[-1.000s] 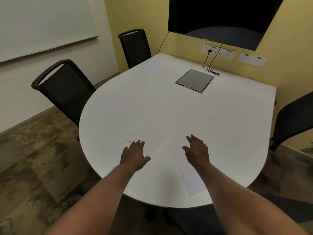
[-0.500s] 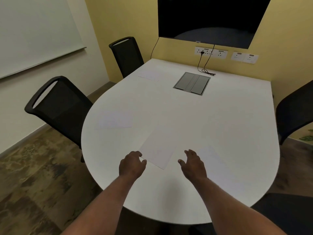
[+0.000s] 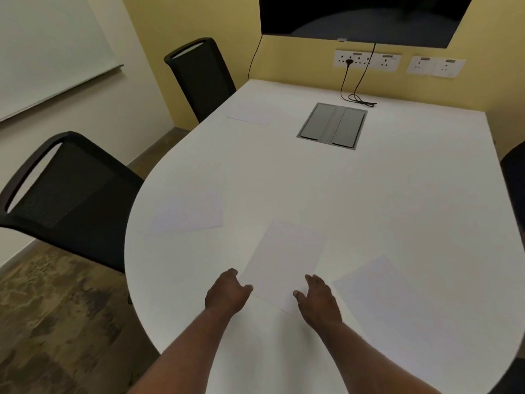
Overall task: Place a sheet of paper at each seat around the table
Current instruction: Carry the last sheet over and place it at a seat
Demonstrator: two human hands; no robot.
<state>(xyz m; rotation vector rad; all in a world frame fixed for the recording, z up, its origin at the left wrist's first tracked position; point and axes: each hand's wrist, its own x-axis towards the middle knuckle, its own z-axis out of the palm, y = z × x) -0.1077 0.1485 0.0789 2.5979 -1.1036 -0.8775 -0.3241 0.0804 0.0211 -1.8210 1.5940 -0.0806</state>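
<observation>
A white sheet of paper [image 3: 284, 263] lies flat on the white table [image 3: 312, 180], tilted, close to the near rounded edge. My left hand [image 3: 227, 292] rests at its near left corner and my right hand [image 3: 318, 300] at its near right corner, fingers spread and touching the paper's edge. Another sheet [image 3: 377, 282] lies just to the right. A third sheet [image 3: 190, 211] sits in front of the near left chair [image 3: 62, 191]. A fourth sheet [image 3: 250, 115] lies by the far left chair [image 3: 201, 75].
A grey cable hatch [image 3: 332, 126] is set into the table's far middle, with a black cable [image 3: 358, 98] behind it. A dark chair [image 3: 514, 177] shows at the right edge. A screen [image 3: 363, 18] and sockets [image 3: 366, 61] are on the yellow wall.
The middle sheet has slid toward the near edge and turned a little under both hands. My view has shifted closer and to the right.
</observation>
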